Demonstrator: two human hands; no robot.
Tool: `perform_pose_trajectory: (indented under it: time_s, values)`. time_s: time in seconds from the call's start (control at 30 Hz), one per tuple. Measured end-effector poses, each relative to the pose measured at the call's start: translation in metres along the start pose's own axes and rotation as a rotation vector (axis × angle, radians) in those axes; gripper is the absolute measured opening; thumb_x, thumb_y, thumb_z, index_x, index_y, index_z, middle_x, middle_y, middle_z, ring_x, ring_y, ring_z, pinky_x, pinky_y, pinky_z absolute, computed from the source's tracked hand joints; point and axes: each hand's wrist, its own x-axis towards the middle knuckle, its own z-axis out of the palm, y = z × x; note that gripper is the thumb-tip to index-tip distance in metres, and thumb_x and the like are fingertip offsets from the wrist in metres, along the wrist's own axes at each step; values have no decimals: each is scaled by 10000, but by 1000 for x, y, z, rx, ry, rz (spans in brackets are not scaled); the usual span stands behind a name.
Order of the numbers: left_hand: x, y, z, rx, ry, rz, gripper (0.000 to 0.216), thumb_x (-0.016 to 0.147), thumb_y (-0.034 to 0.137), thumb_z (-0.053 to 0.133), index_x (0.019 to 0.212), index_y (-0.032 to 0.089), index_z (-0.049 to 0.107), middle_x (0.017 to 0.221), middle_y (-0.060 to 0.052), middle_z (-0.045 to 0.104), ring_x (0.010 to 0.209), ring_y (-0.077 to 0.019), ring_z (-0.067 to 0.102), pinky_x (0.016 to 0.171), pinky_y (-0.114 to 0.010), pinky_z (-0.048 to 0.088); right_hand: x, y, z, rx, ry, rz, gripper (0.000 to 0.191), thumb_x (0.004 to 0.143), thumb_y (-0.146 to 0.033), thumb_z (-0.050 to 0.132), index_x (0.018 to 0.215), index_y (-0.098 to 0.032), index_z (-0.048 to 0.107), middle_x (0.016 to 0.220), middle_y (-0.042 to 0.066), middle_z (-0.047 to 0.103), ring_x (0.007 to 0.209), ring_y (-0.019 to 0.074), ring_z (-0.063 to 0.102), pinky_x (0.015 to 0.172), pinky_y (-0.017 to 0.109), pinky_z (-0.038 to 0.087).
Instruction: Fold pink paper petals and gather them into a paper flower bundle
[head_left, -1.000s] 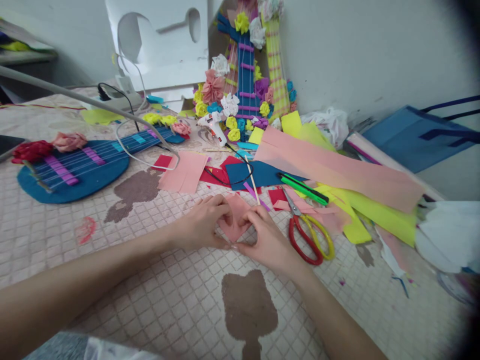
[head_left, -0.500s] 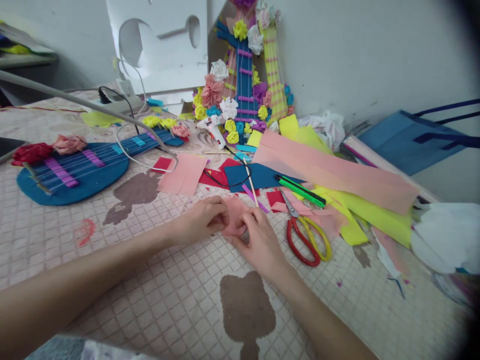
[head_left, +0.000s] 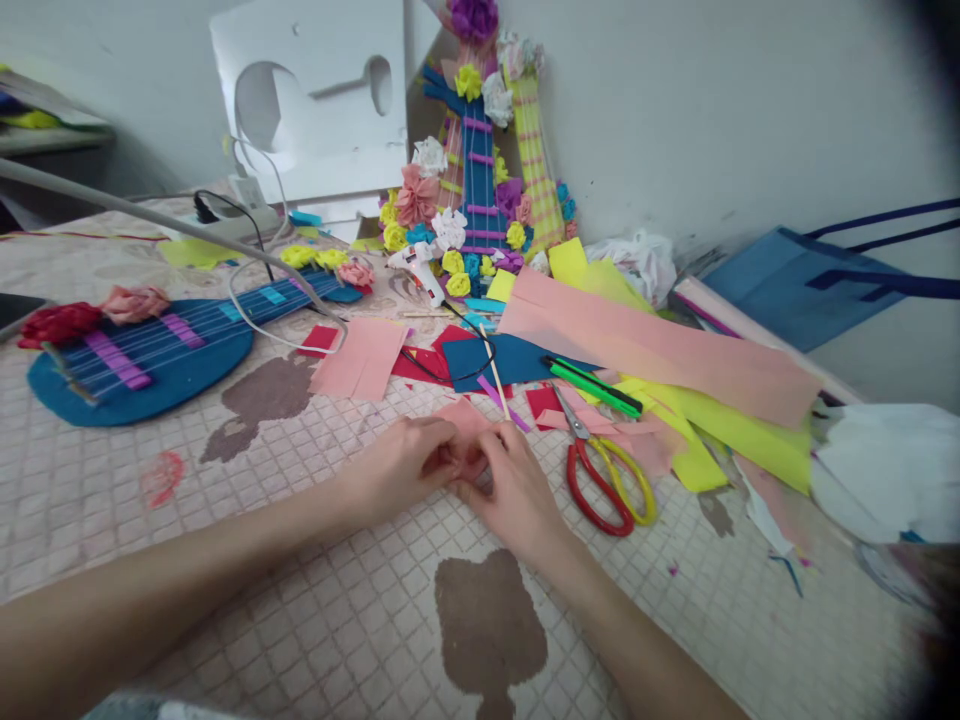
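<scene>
Head view: our left hand (head_left: 401,462) and right hand (head_left: 519,492), fingers curled nearly closed, pinch pink paper (head_left: 466,417), flatter a second ago; its folding seems under way.

Held pink paper (head_left: 463,415) partly hidden, shape hard to tell

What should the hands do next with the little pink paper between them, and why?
I'd probably pinch the little pink paper a bit tighter. The left hand and right hand both hold it, and its near part looks bent between them, while its far corner sticks out.
</scene>
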Motion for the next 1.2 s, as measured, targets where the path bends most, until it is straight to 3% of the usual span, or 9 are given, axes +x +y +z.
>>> perform_pose_trajectory:
  time_s: [0.4,0.53,0.63,0.8,0.97,1.2]
  values:
    - [4,-3,6,19,-13,-60,174,706,47,546,826,169,521,700,20,618,639,-126,568,591,-227,405,0,2,-1,0,-8,-6,277,724,-303,717,843,-203,489,923,54,479,858,231,525,735,392,481]
    - [4,-4,7,58,-20,-60,128,726,95,592,812,163,526,710,10,615,625,-129,561,579,-232,398,0,3,-4,71,-22,-16,152,812,-295,622,839,-204,504,930,57,483,838,211,527,745,378,481]
    - [4,-3,6,51,-30,-56,121,735,108,597,810,165,521,716,9,628,634,-132,569,581,-232,403,1,5,-6,118,-25,-20,15,858,-194,520,848,-205,519,943,63,487,866,208,530,772,376,480]
    - [4,1,4,67,-45,-56,140,723,66,587,792,168,520,726,14,636,661,-136,576,631,-252,413,1,7,-5,171,-31,-14,186,814,-46,472,862,-214,536,966,56,488,911,199,530,810,362,471]
    - [2,1,7,150,-46,-51,97,773,179,606,817,165,521,778,-10,629,727,-170,588,709,-314,417,2,7,-3,160,-25,-8,170,807,-56,502,859,-213,541,964,54,488,903,199,529,803,362,472]
    - [1,-3,15,223,-23,-74,246,734,194,639,910,173,468,847,-22,635,790,-203,606,740,-348,403,1,10,-1,174,25,-6,140,815,-100,523,887,-219,508,950,47,456,841,185,543,749,354,498]
